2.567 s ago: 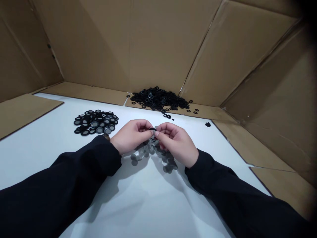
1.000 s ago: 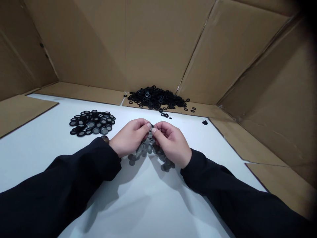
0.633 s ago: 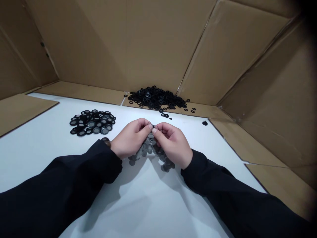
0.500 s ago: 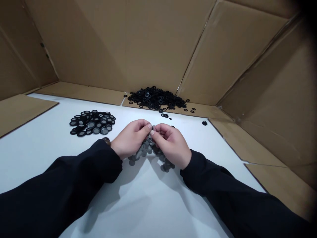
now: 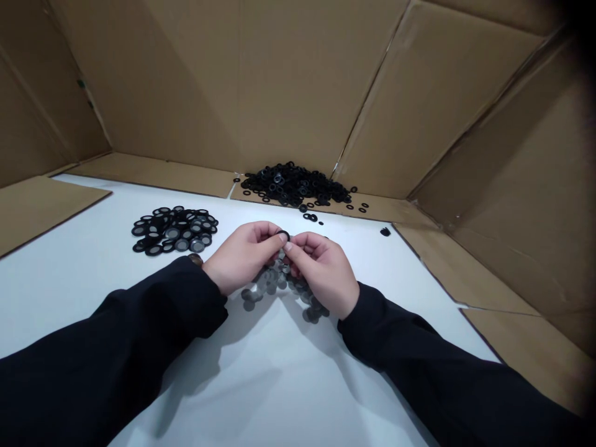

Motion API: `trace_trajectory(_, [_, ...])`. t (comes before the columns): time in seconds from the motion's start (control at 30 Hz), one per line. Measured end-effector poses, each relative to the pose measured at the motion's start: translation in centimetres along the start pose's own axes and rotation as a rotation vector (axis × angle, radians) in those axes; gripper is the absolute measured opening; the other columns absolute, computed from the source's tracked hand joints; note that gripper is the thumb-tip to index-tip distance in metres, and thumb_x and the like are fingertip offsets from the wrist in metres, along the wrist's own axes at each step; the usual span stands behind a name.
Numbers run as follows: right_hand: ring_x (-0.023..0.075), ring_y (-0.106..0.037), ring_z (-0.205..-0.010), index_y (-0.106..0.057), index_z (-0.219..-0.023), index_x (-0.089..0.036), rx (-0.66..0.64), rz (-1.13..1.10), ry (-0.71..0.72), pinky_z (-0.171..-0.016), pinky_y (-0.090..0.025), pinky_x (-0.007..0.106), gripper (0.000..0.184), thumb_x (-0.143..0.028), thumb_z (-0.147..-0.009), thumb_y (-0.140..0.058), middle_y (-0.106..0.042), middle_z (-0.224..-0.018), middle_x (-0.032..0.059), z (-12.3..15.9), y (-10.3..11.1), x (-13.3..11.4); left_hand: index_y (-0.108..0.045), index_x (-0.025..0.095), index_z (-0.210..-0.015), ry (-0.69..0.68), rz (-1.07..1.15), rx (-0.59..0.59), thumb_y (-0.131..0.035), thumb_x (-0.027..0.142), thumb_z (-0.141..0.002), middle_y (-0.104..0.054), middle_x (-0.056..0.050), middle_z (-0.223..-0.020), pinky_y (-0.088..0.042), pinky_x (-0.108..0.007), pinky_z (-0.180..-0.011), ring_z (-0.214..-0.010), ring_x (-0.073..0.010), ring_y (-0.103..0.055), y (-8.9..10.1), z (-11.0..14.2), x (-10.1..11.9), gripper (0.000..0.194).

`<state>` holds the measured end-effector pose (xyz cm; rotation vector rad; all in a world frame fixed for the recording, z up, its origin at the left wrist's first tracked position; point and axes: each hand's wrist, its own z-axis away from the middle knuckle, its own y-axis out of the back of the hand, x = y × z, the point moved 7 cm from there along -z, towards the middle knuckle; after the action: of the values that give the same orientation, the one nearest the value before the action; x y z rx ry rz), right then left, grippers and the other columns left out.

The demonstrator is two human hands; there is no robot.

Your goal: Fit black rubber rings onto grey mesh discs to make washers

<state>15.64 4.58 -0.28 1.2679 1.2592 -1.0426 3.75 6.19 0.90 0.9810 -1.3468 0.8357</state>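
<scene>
My left hand (image 5: 249,254) pinches a black rubber ring (image 5: 285,235) between thumb and fingers. Its dark rim shows beside the left thumb. My right hand (image 5: 323,267) is closed against the ring's right side, thumb tip on it, so both hands hold it together. Whether a disc sits inside the ring is hidden by the thumbs. Beneath the hands lies a pile of small grey round discs (image 5: 267,282), partly covered by them. Left of my left hand rests a heap of black rings with grey discs in their centres (image 5: 172,233).
A large pile of black rubber rings (image 5: 291,184) lies at the back on a cardboard strip. Loose rings (image 5: 310,217) lie just in front of it. A small black clump (image 5: 385,231) sits on the right. Cardboard walls (image 5: 288,81) enclose the white table (image 5: 233,397).
The ring between my fingers has turned, and more of its black rim shows above the left thumb. My left wrist has shifted slightly left; the piles look the same.
</scene>
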Motion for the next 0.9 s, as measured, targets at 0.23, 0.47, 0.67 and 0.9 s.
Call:
trace_trajectory(0.23, [0.0092, -0.050, -0.054, -0.060, -0.079, -0.017, -0.047, 0.099, 0.081, -0.051, -0.040, 0.022, 0.022, -0.039, -0.081, -0.065, -0.058, -0.063, -0.0021, 0.0, 0.1, -0.2, -0.057, 0.015, -0.080, -0.008, 0.034, -0.002, -0.061, 0.032, -0.082, -0.053, 0.002, -0.069, -0.037, -0.022, -0.057, -0.060, -0.0093, -0.047, 0.2, 0.0, -0.2, 0.017])
trace_trajectory(0.47, [0.0090, -0.051, -0.055, -0.058, -0.087, -0.019, 0.012, 0.068, 0.085, -0.050, -0.040, 0.022, 0.024, -0.042, -0.082, -0.063, -0.059, -0.070, -0.0017, -0.2, 0.6, -0.1, -0.058, 0.015, -0.080, -0.004, 0.009, -0.036, -0.066, 0.033, -0.079, -0.054, 0.003, -0.066, -0.037, -0.022, -0.055, -0.058, -0.0093, -0.048, 0.2, -0.1, -0.3, 0.020])
trace_trajectory(0.67, [0.0092, -0.049, -0.053, -0.054, -0.084, -0.019, -0.059, -0.040, 0.029, -0.051, -0.039, 0.021, 0.023, -0.041, -0.084, -0.060, -0.054, -0.059, -0.0046, -0.2, 0.1, 0.4, -0.058, 0.014, -0.079, 0.026, 0.142, -0.061, -0.069, 0.029, -0.077, -0.055, 0.003, -0.062, -0.036, -0.021, -0.055, -0.056, -0.0078, -0.047, 0.0, -0.1, -0.6, 0.018])
trace_trajectory(0.9, [0.0108, -0.053, -0.060, -0.053, -0.087, -0.020, -0.081, 0.077, 0.114, -0.055, -0.041, 0.023, 0.020, -0.040, -0.086, -0.057, -0.055, -0.069, -0.0027, 0.0, 0.1, -0.2, -0.059, 0.014, -0.077, 0.055, 0.280, -0.053, -0.073, 0.025, -0.074, -0.056, 0.002, -0.065, -0.036, -0.021, -0.057, -0.057, -0.0076, -0.047, -0.1, -0.2, -1.3, 0.018])
